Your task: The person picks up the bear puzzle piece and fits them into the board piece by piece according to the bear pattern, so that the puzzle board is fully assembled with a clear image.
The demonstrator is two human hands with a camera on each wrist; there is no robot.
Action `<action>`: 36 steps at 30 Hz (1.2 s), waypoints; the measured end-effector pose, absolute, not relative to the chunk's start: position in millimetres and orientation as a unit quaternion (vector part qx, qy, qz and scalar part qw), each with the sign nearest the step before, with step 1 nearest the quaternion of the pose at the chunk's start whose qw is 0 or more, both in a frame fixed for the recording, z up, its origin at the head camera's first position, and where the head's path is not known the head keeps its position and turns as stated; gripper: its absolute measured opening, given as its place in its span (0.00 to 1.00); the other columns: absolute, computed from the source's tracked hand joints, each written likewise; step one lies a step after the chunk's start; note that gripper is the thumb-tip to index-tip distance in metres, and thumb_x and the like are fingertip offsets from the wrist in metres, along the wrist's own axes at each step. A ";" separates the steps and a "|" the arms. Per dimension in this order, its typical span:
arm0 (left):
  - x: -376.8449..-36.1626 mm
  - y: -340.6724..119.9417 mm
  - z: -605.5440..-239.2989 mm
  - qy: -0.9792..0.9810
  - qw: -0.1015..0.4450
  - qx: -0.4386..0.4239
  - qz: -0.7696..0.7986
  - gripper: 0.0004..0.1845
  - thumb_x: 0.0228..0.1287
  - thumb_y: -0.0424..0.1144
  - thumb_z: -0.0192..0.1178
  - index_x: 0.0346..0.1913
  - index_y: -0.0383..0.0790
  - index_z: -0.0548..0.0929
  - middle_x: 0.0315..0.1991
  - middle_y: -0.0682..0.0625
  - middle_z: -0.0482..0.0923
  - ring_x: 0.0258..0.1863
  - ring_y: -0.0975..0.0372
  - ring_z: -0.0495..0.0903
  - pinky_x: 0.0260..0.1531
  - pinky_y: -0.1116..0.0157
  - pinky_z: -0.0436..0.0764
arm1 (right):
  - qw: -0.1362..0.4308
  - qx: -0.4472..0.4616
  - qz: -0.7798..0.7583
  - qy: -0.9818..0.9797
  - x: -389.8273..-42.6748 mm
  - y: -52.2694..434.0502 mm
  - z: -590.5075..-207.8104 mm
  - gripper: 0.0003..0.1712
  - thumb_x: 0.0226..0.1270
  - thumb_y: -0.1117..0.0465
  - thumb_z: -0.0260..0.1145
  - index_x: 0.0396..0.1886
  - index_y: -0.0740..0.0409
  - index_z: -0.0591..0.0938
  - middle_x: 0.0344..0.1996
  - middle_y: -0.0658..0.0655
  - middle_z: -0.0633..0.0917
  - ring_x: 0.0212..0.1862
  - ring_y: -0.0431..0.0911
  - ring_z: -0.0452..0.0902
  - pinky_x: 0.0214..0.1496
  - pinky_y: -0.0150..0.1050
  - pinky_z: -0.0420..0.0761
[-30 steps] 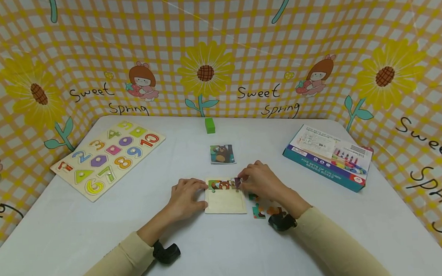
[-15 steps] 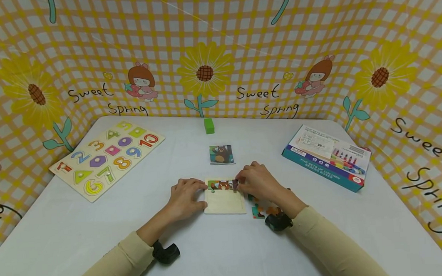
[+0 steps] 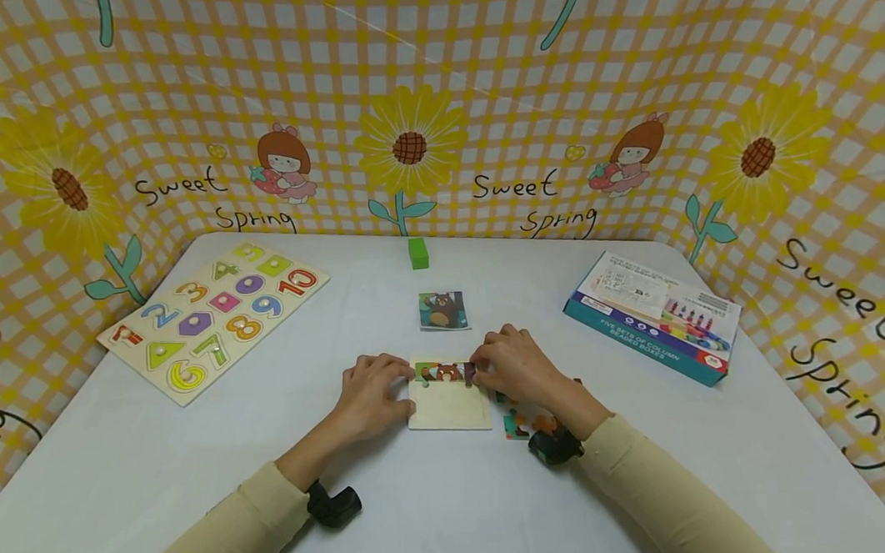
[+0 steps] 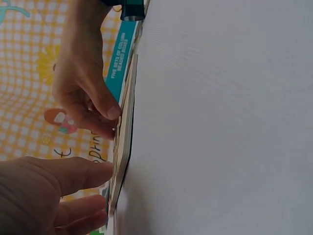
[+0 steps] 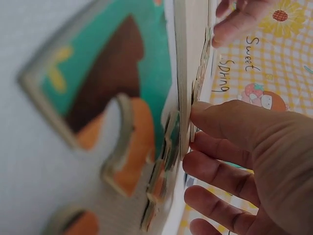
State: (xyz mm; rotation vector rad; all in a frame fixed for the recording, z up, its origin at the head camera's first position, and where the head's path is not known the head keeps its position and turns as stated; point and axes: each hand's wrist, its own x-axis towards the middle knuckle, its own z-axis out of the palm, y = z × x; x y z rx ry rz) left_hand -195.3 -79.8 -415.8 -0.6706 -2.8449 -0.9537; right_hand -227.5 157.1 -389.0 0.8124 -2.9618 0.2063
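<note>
A square wooden puzzle tray (image 3: 449,410) lies before me, with a joined row of bear-picture pieces (image 3: 443,372) along its far side. My left hand (image 3: 374,401) rests against the tray's left edge, thumb and fingers extended and touching it. At the far right corner, my right hand (image 3: 518,366) pinches a dark purple puzzle piece (image 3: 471,375), which sits against the row; the fingers partly cover it. In the right wrist view the thumb presses at the tray's edge. Loose puzzle pieces (image 3: 515,427) lie right of the tray, partly under the right wrist; one teal-and-brown piece (image 5: 110,63) looms close.
Beyond the tray is a bear picture card (image 3: 444,310), with a green block (image 3: 418,253) behind it. A number-and-shape board (image 3: 219,321) lies at the left. A beaded-boxes carton (image 3: 655,320) stands at the right. Checked cloth surrounds the table.
My right hand has shifted slightly left with the purple piece, bringing it against the bear row. My left hand stays at the tray's edge.
</note>
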 end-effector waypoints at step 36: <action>-228.2 -15.0 -421.0 -0.930 0.080 -0.220 -0.284 0.08 0.47 0.42 0.62 0.33 0.48 0.85 0.28 0.56 0.70 0.34 0.61 0.63 0.34 0.61 0.61 | 0.047 0.278 0.075 -0.957 -228.8 161.8 -392.2 0.13 0.49 0.52 0.70 0.35 0.50 0.86 0.29 0.47 0.79 0.35 0.45 0.65 0.38 0.44 0.64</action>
